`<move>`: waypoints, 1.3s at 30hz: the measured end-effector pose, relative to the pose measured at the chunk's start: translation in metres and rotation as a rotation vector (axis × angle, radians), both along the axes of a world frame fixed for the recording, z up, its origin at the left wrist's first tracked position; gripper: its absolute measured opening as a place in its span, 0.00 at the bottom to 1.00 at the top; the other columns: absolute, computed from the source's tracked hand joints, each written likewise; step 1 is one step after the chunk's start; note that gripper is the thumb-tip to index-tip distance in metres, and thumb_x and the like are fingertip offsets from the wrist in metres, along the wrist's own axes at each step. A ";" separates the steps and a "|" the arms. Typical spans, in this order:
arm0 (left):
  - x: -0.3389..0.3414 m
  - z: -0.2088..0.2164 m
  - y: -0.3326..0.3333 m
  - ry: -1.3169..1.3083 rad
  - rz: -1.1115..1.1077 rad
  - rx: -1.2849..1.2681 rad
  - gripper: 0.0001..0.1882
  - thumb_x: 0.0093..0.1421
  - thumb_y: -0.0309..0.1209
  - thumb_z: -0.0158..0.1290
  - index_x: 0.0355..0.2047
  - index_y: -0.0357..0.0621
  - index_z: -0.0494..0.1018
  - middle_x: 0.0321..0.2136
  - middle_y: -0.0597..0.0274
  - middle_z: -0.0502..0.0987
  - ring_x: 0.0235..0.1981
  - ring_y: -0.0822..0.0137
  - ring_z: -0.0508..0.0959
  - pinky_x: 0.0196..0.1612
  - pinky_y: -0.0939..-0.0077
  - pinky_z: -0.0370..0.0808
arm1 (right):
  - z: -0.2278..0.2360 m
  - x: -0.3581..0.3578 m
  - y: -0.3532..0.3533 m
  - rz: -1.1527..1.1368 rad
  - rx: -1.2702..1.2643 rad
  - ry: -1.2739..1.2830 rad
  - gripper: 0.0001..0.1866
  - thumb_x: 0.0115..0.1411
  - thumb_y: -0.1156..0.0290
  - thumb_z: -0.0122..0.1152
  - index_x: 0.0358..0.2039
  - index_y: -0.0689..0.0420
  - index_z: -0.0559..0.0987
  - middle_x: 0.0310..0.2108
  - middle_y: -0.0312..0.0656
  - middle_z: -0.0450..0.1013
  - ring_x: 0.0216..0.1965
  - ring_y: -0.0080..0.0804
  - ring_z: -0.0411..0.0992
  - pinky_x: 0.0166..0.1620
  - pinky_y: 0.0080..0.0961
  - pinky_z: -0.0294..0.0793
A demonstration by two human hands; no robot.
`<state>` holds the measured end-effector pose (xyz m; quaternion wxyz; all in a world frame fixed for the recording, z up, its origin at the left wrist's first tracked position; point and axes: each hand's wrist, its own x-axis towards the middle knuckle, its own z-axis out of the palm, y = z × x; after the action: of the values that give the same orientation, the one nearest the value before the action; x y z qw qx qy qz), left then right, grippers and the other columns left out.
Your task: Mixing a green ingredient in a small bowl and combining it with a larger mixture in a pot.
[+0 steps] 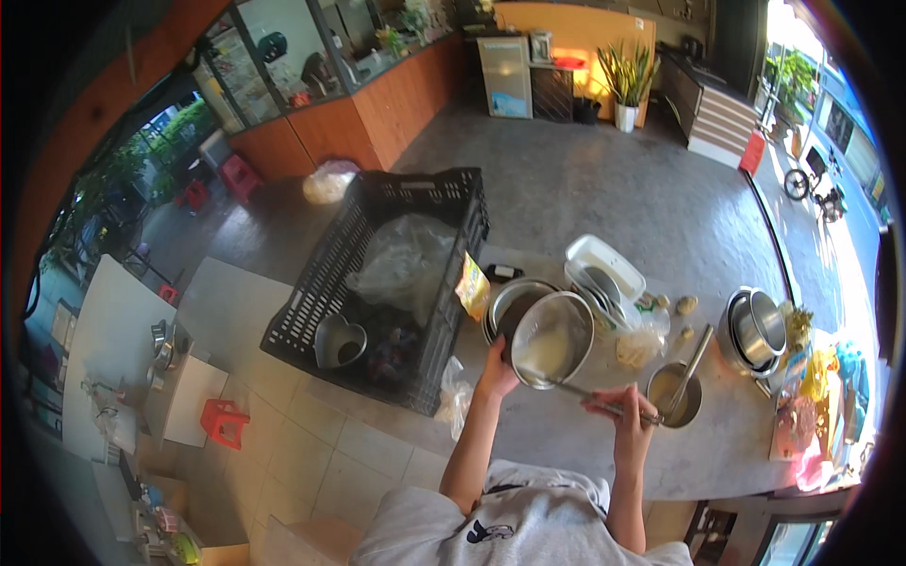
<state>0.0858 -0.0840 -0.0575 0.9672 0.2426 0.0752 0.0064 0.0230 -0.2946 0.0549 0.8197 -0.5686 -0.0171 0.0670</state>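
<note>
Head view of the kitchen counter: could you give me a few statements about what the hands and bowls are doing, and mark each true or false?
1. The left hand holds a tilted metal bowl. True.
2. The right hand is empty. False: it holds a long thin utensil reaching into the tilted bowl.
3. A black plastic crate sits left of the bowl. True.
4. The small pot near the right hand has a lid on. False: it is open, with a ladle handle sticking out.
5. The red stool stands on the counter. False: it is on the floor.
</note>
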 end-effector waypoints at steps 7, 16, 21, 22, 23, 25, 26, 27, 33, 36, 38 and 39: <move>0.011 0.038 0.003 0.117 0.048 0.054 0.28 0.62 0.46 0.33 0.55 0.38 0.56 0.56 0.52 0.59 0.57 0.55 0.59 0.59 0.58 0.54 | 0.002 0.009 0.010 0.006 -0.016 -0.142 0.19 0.64 0.70 0.38 0.28 0.70 0.75 0.31 0.46 0.71 0.34 0.35 0.73 0.39 0.26 0.75; 0.016 0.021 0.008 -0.309 -0.116 0.120 0.28 0.61 0.48 0.30 0.53 0.40 0.60 0.50 0.57 0.65 0.51 0.62 0.65 0.53 0.67 0.64 | -0.006 0.011 0.016 -0.259 -0.198 -0.232 0.21 0.65 0.67 0.38 0.25 0.69 0.75 0.27 0.46 0.72 0.34 0.34 0.73 0.38 0.26 0.75; 0.007 0.023 -0.002 0.049 0.001 0.216 0.29 0.61 0.50 0.29 0.54 0.42 0.58 0.51 0.56 0.63 0.53 0.59 0.63 0.54 0.63 0.62 | -0.011 0.008 0.011 -0.232 -0.360 -0.330 0.22 0.65 0.67 0.38 0.23 0.69 0.75 0.28 0.46 0.72 0.34 0.33 0.73 0.36 0.25 0.74; 0.008 0.023 -0.003 0.040 -0.017 0.189 0.29 0.61 0.50 0.29 0.55 0.43 0.58 0.52 0.56 0.62 0.54 0.59 0.62 0.55 0.61 0.61 | -0.012 0.007 0.012 -0.202 -0.183 -0.212 0.21 0.64 0.68 0.39 0.23 0.68 0.75 0.29 0.46 0.72 0.34 0.32 0.73 0.36 0.24 0.73; 0.010 0.022 -0.003 0.032 -0.036 0.162 0.30 0.61 0.50 0.28 0.55 0.44 0.57 0.53 0.55 0.62 0.54 0.58 0.62 0.55 0.60 0.60 | -0.012 0.006 0.014 -0.172 -0.006 -0.095 0.20 0.64 0.68 0.40 0.23 0.68 0.75 0.29 0.46 0.72 0.33 0.32 0.73 0.37 0.22 0.72; 0.010 0.023 -0.005 0.011 -0.058 0.181 0.30 0.61 0.50 0.28 0.55 0.44 0.57 0.53 0.56 0.61 0.55 0.58 0.61 0.55 0.60 0.60 | -0.015 0.011 0.017 -0.344 -0.243 -0.251 0.19 0.64 0.70 0.41 0.22 0.67 0.75 0.26 0.45 0.72 0.31 0.30 0.73 0.37 0.21 0.71; 0.011 0.023 -0.006 -0.011 -0.078 0.202 0.30 0.61 0.51 0.28 0.56 0.44 0.57 0.54 0.56 0.61 0.55 0.58 0.61 0.55 0.60 0.60 | -0.019 0.013 0.013 -0.306 -0.324 -0.285 0.19 0.63 0.70 0.41 0.21 0.67 0.75 0.27 0.45 0.72 0.30 0.30 0.72 0.37 0.21 0.71; 0.012 0.020 -0.006 -0.009 -0.080 0.201 0.30 0.61 0.51 0.28 0.56 0.44 0.57 0.54 0.56 0.61 0.55 0.58 0.61 0.55 0.60 0.60 | -0.021 0.014 0.010 -0.267 -0.405 -0.318 0.18 0.63 0.70 0.41 0.21 0.67 0.75 0.27 0.45 0.72 0.29 0.29 0.72 0.37 0.21 0.71; 0.018 0.004 -0.007 -0.037 -0.135 0.124 0.30 0.61 0.51 0.27 0.56 0.44 0.56 0.54 0.57 0.61 0.55 0.58 0.61 0.56 0.60 0.59 | -0.015 0.016 0.015 -0.335 -0.303 -0.316 0.19 0.63 0.70 0.42 0.20 0.69 0.74 0.27 0.45 0.71 0.31 0.29 0.72 0.37 0.21 0.70; 0.019 0.000 -0.006 -0.002 -0.130 0.112 0.30 0.61 0.51 0.27 0.56 0.44 0.56 0.54 0.57 0.60 0.56 0.57 0.60 0.56 0.60 0.58 | -0.015 0.018 0.008 -0.088 -0.061 -0.036 0.20 0.63 0.69 0.42 0.21 0.69 0.73 0.26 0.45 0.70 0.30 0.31 0.73 0.35 0.21 0.73; 0.020 0.001 -0.007 -0.039 -0.156 0.126 0.31 0.60 0.52 0.28 0.56 0.45 0.56 0.55 0.56 0.60 0.56 0.56 0.60 0.57 0.59 0.57 | -0.017 0.021 0.016 -0.230 -0.125 -0.140 0.20 0.63 0.68 0.42 0.21 0.70 0.73 0.25 0.45 0.70 0.29 0.32 0.73 0.34 0.22 0.74; 0.020 0.001 -0.009 -0.039 -0.160 0.126 0.31 0.60 0.52 0.28 0.56 0.45 0.56 0.55 0.56 0.60 0.56 0.56 0.60 0.57 0.59 0.57 | -0.018 0.022 0.018 -0.368 -0.188 -0.245 0.21 0.63 0.68 0.42 0.21 0.70 0.73 0.24 0.45 0.70 0.27 0.33 0.74 0.34 0.22 0.74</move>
<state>0.1063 -0.0925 -0.0561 0.9487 0.3079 0.0363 -0.0615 0.0447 -0.2769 0.0367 0.7533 -0.6399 -0.0063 -0.1519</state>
